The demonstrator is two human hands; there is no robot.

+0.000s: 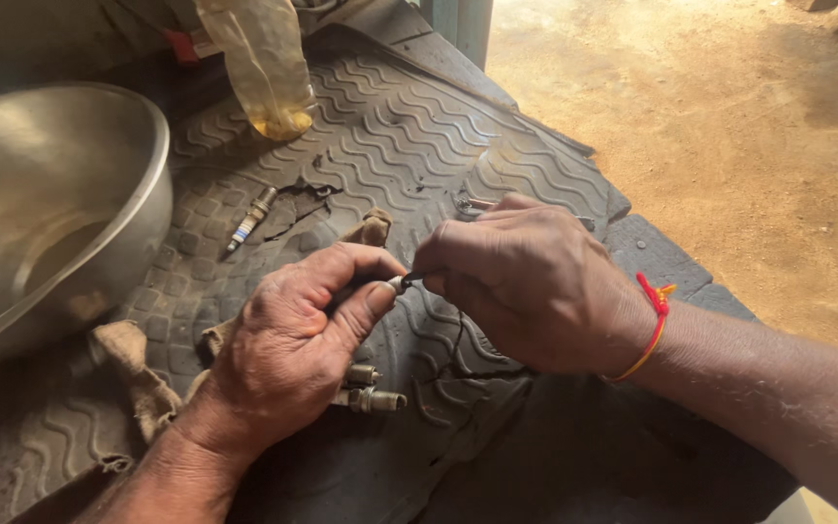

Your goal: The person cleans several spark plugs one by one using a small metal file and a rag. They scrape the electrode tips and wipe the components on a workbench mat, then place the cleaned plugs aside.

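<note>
1. Head view shows my left hand (288, 354) curled shut, thumb and forefinger pinched on a small spark plug (397, 284); only its pale metal tip shows between the fingers.
2. My right hand (526, 281) is closed too, its fingers (458, 254) gripping a thin dark tool (413, 278) whose point meets the plug's tip. The rest of the tool is hidden in my fist, so I cannot tell its kind.
3. The plug's long axis runs roughly left to right, tip aimed at my right hand; the two hands sit just apart, with the plug bridging the gap. The left hand is the one that has it.
4. Under my left palm, two more spark plugs (369, 388) lie side by side on the ribbed rubber mat (390, 126) covering the tabletop. Another plug (250, 218) lies well apart, up towards the bowl.
5. A brown rag (133, 364) trails beneath my left wrist.
6. A large metal bowl (143, 184) stands close on the left; a plastic bottle (264, 63) with yellowish liquid lies beyond.
7. The mat's edge falls away just past my right wrist, with the dirt floor (729, 126) beyond. Bare mat lies beyond my hands.
</note>
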